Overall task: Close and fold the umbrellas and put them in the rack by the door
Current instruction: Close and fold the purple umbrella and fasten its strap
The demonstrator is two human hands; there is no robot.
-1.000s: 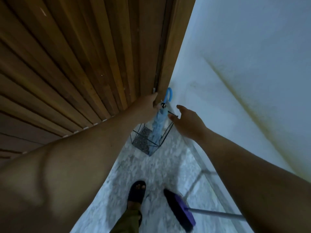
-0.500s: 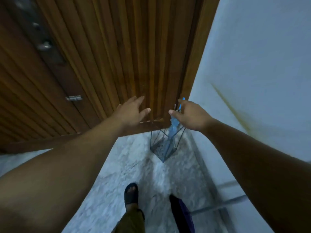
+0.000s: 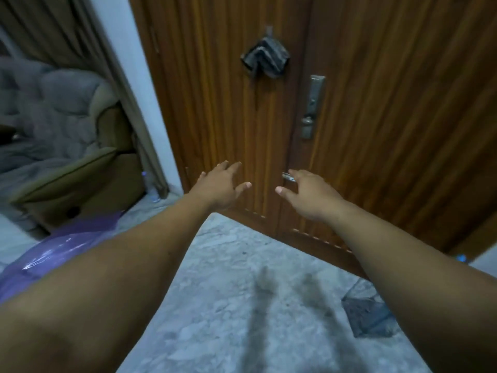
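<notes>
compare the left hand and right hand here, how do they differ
The left hand is in front of the plain ribbed wooden door panel; the right hand is by the small metal latch at the door seam. The left hand's fingers are spread straighter, the right's more relaxed. Both are open, palm down, holding nothing.

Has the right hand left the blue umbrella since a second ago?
Yes. The right hand is empty and away from the rack, now up by the door.

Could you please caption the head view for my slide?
Both hands, left and right, open and empty before the wooden door; purple umbrella on floor.
</notes>
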